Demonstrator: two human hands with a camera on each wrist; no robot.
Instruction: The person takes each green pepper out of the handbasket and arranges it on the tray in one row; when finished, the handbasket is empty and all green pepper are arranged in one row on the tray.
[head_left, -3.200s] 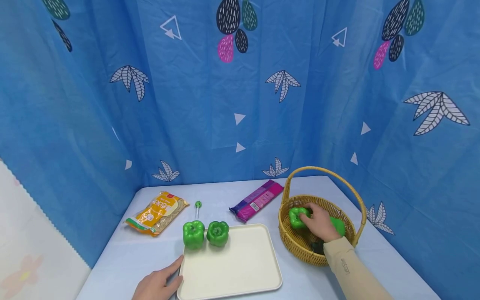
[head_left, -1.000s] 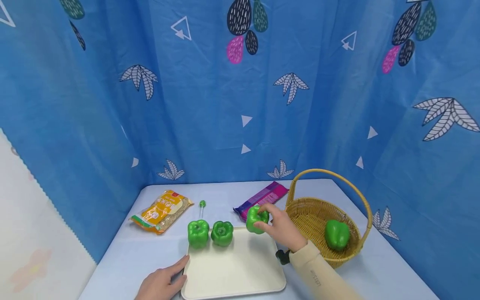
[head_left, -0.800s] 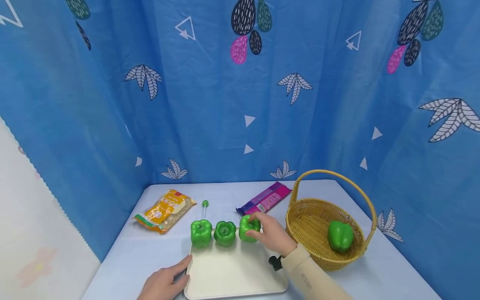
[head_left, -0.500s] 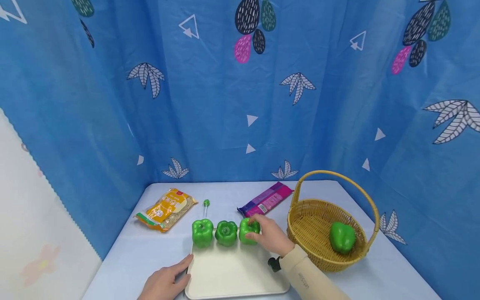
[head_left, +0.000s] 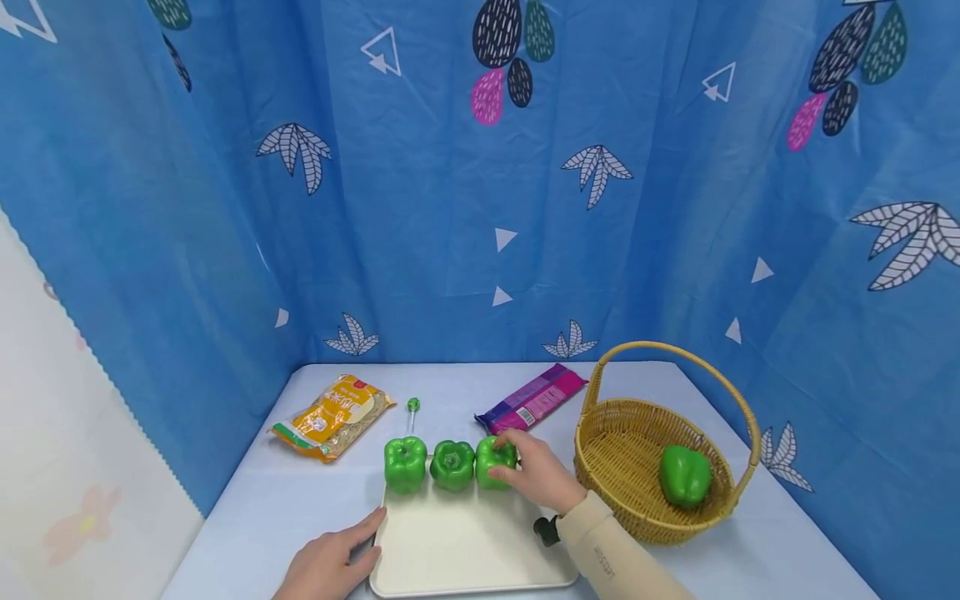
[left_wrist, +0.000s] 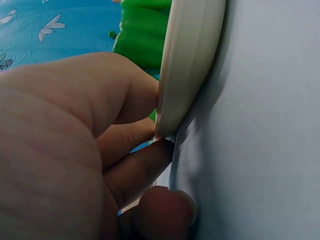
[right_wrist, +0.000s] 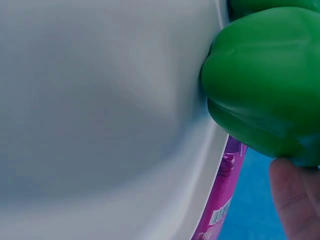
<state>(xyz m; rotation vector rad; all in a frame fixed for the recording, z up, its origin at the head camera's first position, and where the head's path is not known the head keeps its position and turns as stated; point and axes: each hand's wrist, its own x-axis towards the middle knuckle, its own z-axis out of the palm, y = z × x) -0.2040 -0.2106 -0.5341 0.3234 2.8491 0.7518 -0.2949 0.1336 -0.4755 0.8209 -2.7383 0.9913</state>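
A cream tray [head_left: 465, 550] lies at the front of the pale blue table. Three green peppers stand in a row on its far edge: the left pepper [head_left: 405, 465], the middle pepper [head_left: 452, 466] and the right pepper [head_left: 491, 462]. My right hand [head_left: 536, 477] grips the right pepper, which sits on the tray beside the middle one; the right wrist view shows that pepper [right_wrist: 265, 80] against the tray's rim [right_wrist: 200, 190]. My left hand [head_left: 330, 567] rests on the table, its fingers against the tray's left edge [left_wrist: 187, 65]. A fourth green pepper [head_left: 684, 476] lies in the wicker basket [head_left: 622, 508].
A yellow food packet [head_left: 333, 415] lies at the back left, a small green-headed stick [head_left: 412, 412] beside it, and a purple packet [head_left: 534, 398] behind the tray. The basket's tall handle [head_left: 675, 350] arches over it at the right. Blue patterned curtains close the table in.
My right hand lifted a pepper out of the basket, carried it left and set it down on the tray beside the other two. The left hand stayed at the tray's edge.
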